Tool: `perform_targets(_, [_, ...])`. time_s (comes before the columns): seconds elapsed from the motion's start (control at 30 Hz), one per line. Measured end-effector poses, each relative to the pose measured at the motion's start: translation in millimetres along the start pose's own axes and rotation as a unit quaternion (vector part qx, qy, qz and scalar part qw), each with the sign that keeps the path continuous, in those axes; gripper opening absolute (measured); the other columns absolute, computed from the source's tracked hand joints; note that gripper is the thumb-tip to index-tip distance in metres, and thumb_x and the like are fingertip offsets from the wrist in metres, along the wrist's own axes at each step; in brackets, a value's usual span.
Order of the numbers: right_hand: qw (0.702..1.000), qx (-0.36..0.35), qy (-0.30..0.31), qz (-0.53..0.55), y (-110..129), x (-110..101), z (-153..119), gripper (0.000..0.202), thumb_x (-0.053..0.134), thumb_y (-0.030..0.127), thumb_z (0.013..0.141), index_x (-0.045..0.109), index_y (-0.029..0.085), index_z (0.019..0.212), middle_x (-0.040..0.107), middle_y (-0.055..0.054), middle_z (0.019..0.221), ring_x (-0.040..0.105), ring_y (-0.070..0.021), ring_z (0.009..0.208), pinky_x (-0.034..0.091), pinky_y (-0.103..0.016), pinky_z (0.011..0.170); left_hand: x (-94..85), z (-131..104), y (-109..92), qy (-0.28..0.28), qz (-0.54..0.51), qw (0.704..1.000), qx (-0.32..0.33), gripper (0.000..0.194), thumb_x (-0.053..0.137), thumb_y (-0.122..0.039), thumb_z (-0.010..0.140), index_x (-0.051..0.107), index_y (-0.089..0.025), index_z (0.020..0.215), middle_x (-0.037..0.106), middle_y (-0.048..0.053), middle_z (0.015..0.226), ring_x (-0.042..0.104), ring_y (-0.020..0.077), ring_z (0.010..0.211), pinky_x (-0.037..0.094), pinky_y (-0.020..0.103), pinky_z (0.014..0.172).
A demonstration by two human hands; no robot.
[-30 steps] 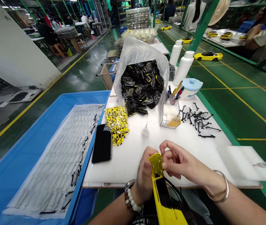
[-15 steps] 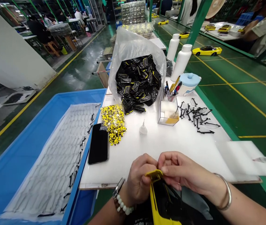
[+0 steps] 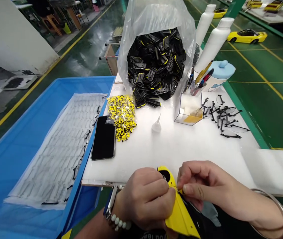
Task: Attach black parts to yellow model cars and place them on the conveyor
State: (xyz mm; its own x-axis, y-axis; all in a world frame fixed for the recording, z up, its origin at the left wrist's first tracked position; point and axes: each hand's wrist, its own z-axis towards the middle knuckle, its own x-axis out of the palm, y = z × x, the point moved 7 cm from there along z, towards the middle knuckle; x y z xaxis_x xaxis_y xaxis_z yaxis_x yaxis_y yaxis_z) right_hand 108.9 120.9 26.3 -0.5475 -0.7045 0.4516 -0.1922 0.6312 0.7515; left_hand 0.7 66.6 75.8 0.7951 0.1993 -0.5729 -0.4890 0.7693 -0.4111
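My left hand point(image 3: 146, 196) is wrapped round a yellow toy car body point(image 3: 181, 215), held above the table's near edge, close to my torso. The car is tilted, with a dark round opening at its far end. My right hand point(image 3: 206, 186) is at the car's right side, thumb and finger pinched together against it. A tiny yellow piece seems to show at those fingertips, but most of it is hidden. Beyond the hands stands a small white dropper bottle point(image 3: 156, 126). Loose yellow-and-black pieces point(image 3: 125, 129) lie beside and in a clear bag.
A large plastic bag point(image 3: 153, 20) spills black parts point(image 3: 156, 66). A phone point(image 3: 104, 137) lies at left, beside a blue bin point(image 3: 42, 109). At right are a pen holder point(image 3: 188, 113), black strips point(image 3: 222, 116), white bottles point(image 3: 213, 44) and a lidded cup point(image 3: 220, 74).
The yellow car has been turned, so its side panel now shows instead of the end with a raised spoiler. My hands have spread slightly apart. The view has tipped downward.
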Motion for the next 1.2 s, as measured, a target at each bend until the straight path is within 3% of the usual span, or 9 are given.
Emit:
perform_targets(0.2, [0.996, 0.009, -0.001, -0.091, 4, 2, -2, 0.028, 0.063, 0.043, 0.088, 0.055, 0.017, 0.081, 0.053, 0.004, 0.066, 0.047, -0.0054, 0.056, 0.038, -0.018, 0.052, 0.3, -1, 0, -0.023, 0.015, 1.0, 0.013, 0.032, 0.031, -0.027, 0.1, 0.055, -0.013, 0.085, 0.05, -0.001, 0.053, 0.039, 0.0133, 0.046, 0.025, 0.03, 0.044])
perform_targets(0.33, [0.98, -0.036, -0.03, -0.195, 9, 4, -5, 0.025, 0.053, 0.042, 0.094, 0.054, 0.02, 0.082, 0.053, 0.004, 0.068, 0.047, -0.008, 0.06, 0.038, -0.02, 0.054, 1.2, -3, 2, -0.021, 0.017, 1.0, -0.001, 0.018, 0.041, -0.017, 0.094, 0.052, -0.015, 0.08, 0.046, -0.003, 0.054, 0.037, 0.0129, 0.048, 0.024, 0.03, 0.045])
perform_targets(0.5, [0.944, -0.111, -0.073, -0.301, 8, 7, -12, 0.016, 0.046, 0.035, 0.098, 0.052, 0.025, 0.087, 0.056, 0.003, 0.079, 0.049, -0.0107, 0.07, 0.042, -0.023, 0.063, 4.7, -4, 5, -0.051, -0.014, 0.998, 0.038, 0.025, 0.045, -0.015, 0.09, 0.049, -0.016, 0.066, 0.034, -0.005, 0.054, 0.028, 0.011, 0.047, 0.017, 0.03, 0.045])
perform_targets(0.63, [0.947, -0.151, -0.088, -0.269, 4, 8, -16, 0.009, 0.044, 0.031, 0.099, 0.048, 0.027, 0.091, 0.053, 0.004, 0.082, 0.05, -0.0104, 0.072, 0.043, -0.022, 0.066, 7.1, -3, 8, -0.085, -0.036, 0.993, 0.08, 0.024, 0.048, -0.011, 0.082, 0.046, -0.017, 0.059, 0.028, -0.005, 0.055, 0.023, 0.0104, 0.048, 0.015, 0.028, 0.044])
perform_targets(0.83, [0.963, -0.121, -0.064, -0.232, 0, 14, -9, 0.016, 0.042, 0.034, 0.1, 0.046, 0.025, 0.087, 0.051, 0.002, 0.083, 0.048, -0.0117, 0.074, 0.042, -0.023, 0.066, 12.3, -8, 14, -0.068, -0.077, 0.992, 0.073, 0.026, 0.049, -0.011, 0.081, 0.038, -0.02, 0.059, 0.027, -0.005, 0.059, 0.027, 0.0101, 0.048, 0.019, 0.027, 0.043])
perform_targets(1.03, [0.978, -0.106, -0.066, -0.169, -4, 8, -8, 0.015, 0.046, 0.04, 0.098, 0.053, 0.029, 0.091, 0.052, 0.003, 0.084, 0.05, -0.0101, 0.076, 0.044, -0.019, 0.067, 6.6, -7, 10, -0.101, -0.029, 0.993, 0.052, 0.024, 0.05, -0.01, 0.082, 0.049, -0.016, 0.058, 0.031, -0.004, 0.055, 0.027, 0.0106, 0.049, 0.019, 0.028, 0.044])
perform_targets(1.13, [0.945, -0.111, -0.067, -0.299, 8, 1, -13, 0.011, 0.042, 0.033, 0.1, 0.052, 0.03, 0.099, 0.053, 0.003, 0.086, 0.052, -0.0102, 0.078, 0.046, -0.019, 0.068, 4.0, -2, 6, -0.106, -0.017, 0.993, 0.044, 0.032, 0.046, -0.015, 0.087, 0.054, -0.013, 0.056, 0.034, -0.004, 0.054, 0.027, 0.0099, 0.049, 0.019, 0.028, 0.043])
perform_targets(1.2, [0.885, -0.144, -0.046, -0.441, 23, 5, -16, 0.011, 0.039, 0.025, 0.099, 0.05, 0.026, 0.099, 0.054, 0.002, 0.085, 0.053, -0.0105, 0.077, 0.046, -0.02, 0.069, 2.3, 0, 3, -0.105, -0.004, 0.994, 0.04, 0.033, 0.046, -0.015, 0.087, 0.056, -0.013, 0.056, 0.035, -0.004, 0.053, 0.027, 0.01, 0.049, 0.02, 0.028, 0.043])
